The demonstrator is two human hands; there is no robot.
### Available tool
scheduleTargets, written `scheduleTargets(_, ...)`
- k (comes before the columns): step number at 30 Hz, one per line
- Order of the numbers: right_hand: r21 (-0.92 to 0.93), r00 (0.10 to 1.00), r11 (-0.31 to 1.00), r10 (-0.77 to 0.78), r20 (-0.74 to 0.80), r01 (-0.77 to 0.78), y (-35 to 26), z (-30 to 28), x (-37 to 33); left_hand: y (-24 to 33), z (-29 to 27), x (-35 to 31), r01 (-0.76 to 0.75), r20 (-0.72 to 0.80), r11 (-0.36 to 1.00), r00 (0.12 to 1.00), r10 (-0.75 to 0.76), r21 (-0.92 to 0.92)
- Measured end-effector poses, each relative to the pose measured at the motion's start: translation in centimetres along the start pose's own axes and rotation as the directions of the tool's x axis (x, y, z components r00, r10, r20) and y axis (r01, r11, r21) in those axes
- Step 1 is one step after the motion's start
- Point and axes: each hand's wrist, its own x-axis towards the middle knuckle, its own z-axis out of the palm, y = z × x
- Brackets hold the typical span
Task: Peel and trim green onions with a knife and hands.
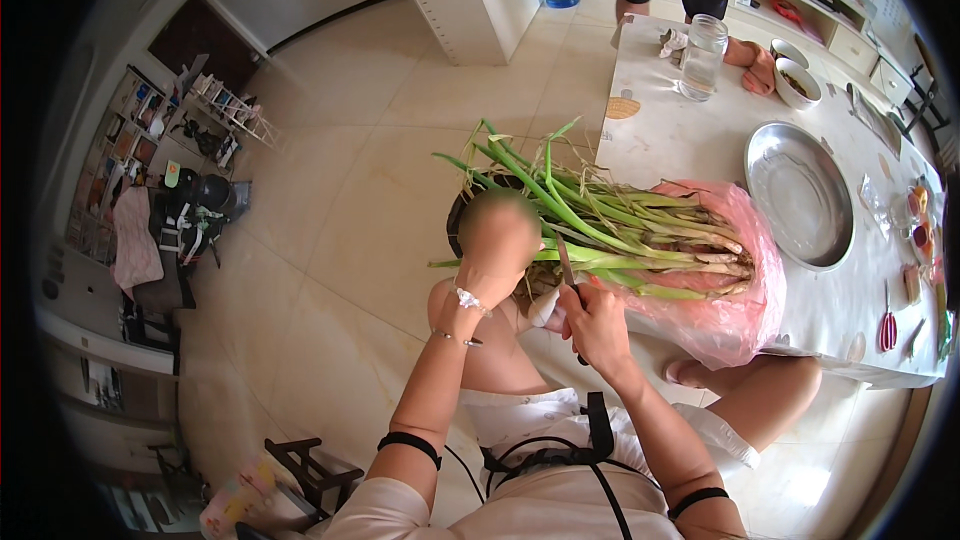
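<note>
Scallions (650, 230) on pink plastic bag (735, 330), knife (566, 265) in right hand (597, 322)

Scallions are laid across the worktop (690, 145) corner, roots rightward; the bag is probably put underneath to keep dirt off. Leaf ends are hung by a dark container (457, 222), likely so loose bits are caught. Knife handle is wrapped by the right grip, fingers curled; blade is held against or just beside the stalks, contact unclear. Left hand (498, 240) is placed at the leaves; blurred, its grip can't be made out. Farther along, a steel basin (800, 190) and glass jar (704, 60) are set. Tiled floor (340, 190) is seen leftward.
</note>
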Motion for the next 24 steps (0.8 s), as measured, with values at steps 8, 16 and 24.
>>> scheduleTargets(8, -0.167, 0.984, 0.98, -0.129, -0.124, 0.107, 0.6, 1.6, 0.4, -0.4, 1.3, -0.4, -0.021, 0.034, 0.987, 0.999, 0.027, -0.158)
scheduleTargets(16, -0.188, 0.973, 0.974, -0.158, -0.167, 0.126, -0.2, 2.7, 2.5, 0.7, 2.1, -1.1, -0.103, -0.161, 0.992, 0.983, 0.089, -0.075)
scheduleTargets(24, -0.179, 0.947, 0.966, -0.228, -0.228, 0.189, 1.6, 3.9, 3.6, 0.2, 0.5, -1.6, 0.026, -0.365, 0.878, 0.904, -0.225, -0.478)
